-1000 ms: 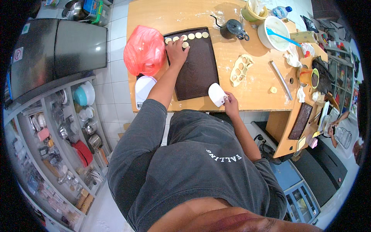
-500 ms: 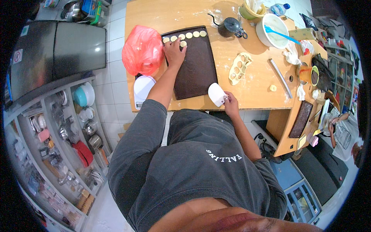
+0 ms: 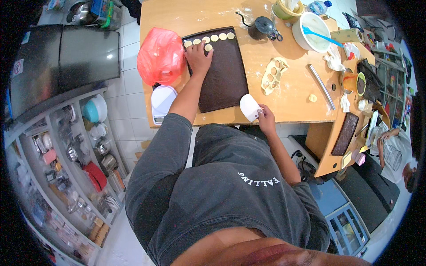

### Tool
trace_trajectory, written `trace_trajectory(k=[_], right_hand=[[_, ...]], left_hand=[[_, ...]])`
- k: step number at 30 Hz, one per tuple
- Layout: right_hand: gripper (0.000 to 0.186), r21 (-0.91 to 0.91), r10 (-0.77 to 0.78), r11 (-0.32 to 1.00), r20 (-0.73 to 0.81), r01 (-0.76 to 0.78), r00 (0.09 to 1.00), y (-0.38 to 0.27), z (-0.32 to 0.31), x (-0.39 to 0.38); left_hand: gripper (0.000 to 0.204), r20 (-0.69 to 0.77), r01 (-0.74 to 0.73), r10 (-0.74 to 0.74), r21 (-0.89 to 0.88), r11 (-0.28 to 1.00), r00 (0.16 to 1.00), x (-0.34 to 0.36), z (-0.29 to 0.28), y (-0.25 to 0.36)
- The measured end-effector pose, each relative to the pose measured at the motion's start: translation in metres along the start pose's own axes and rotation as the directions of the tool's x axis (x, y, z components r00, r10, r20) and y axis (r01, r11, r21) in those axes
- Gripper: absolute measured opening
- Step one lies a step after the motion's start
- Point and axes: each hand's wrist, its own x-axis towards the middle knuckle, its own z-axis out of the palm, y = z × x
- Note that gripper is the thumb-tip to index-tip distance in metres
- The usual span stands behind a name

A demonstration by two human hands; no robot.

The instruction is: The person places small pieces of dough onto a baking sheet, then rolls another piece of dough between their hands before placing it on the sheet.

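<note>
My left hand (image 3: 198,58) is over the far left part of a dark baking tray (image 3: 224,80). Its thumb and fingers close about a small scalloped dough round (image 3: 208,47), just below a row of several similar dough rounds (image 3: 214,38) along the tray's far edge. The palm hides part of the tray. At the table's near edge, my right hand (image 3: 266,119) grips a white dough scraper (image 3: 250,107) beside the tray's near right corner. A cut-out dough sheet (image 3: 274,76) with round holes lies on the table to the right.
A red plastic bag (image 3: 160,56) and a white scale (image 3: 163,101) stand left of the tray. Farther right are a black kettle (image 3: 262,29), a white tub (image 3: 305,42) with a blue spatula, a metal rod (image 3: 321,87) and a small dough piece (image 3: 313,98). Another person (image 3: 390,150) is at far right.
The view has shifted slightly, so the table sits a little higher and farther left. Both hands keep nearly the same places beside the dough round and on the scraper.
</note>
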Motion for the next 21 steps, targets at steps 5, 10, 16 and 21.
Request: trace_trajectory(k=[5, 10, 16, 21], right_hand=[[0.025, -0.012, -0.018, 1.0, 0.01, 0.019, 1.0, 0.01, -0.006, 0.003], [0.025, 0.066, -0.04, 0.997, 0.011, 0.039, 0.999, 0.012, -0.009, 0.006], [0.023, 0.062, -0.025, 0.998, -0.016, 0.026, 1.0, 0.029, -0.05, 0.019], [0.022, 0.207, -0.075, 0.976, -0.003, 0.074, 0.997, 0.039, -0.095, 0.037]], left_hand=[[0.061, 0.015, 0.068, -0.067, -0.069, 0.995, 0.998, -0.009, -0.018, 0.016], [0.063, -0.02, -0.016, 0.013, -0.126, 0.992, 1.0, -0.054, -0.043, 0.046], [0.056, 0.01, -0.005, 0.007, -0.186, 0.983, 1.0, -0.124, -0.065, 0.098], [0.035, 0.276, -0.127, 0.242, -0.377, 0.918, 0.93, -0.163, -0.066, 0.151]])
